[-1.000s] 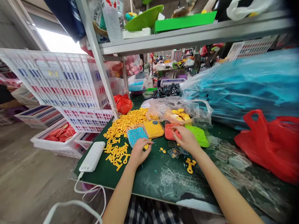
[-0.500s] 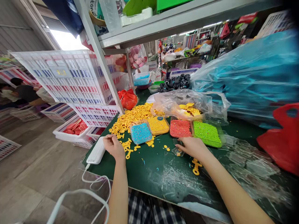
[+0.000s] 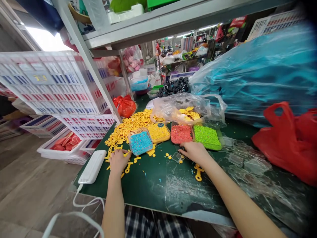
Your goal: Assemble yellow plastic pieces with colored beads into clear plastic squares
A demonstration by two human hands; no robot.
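Observation:
My left hand [image 3: 119, 161] reaches down over loose yellow plastic pieces [image 3: 128, 167], its thumb and fingers apart, beside a clear box of blue beads [image 3: 141, 142]. Nothing shows in its grasp. My right hand [image 3: 194, 152] rests low in front of a box of red beads [image 3: 181, 133]. Its thumb and fingers are apart, close to a small clear plastic piece [image 3: 176, 157] on the table; whether they touch it I cannot tell. A box of yellow beads [image 3: 159, 133] with a dark round mark and a box of green beads [image 3: 207, 137] complete the row.
A heap of yellow pieces [image 3: 135, 121] lies behind the boxes, near a clear bag [image 3: 170, 107]. At left are a white power bank [image 3: 92, 167] with a cable and stacked white crates [image 3: 47, 82]. Clear plastic cases [image 3: 255, 162] and a red bag [image 3: 284, 142] are at right.
My left hand has moved off the power bank, rightward onto the loose yellow pieces, and its fingers have opened. My right hand stays by the red beads. The view has swung slightly right.

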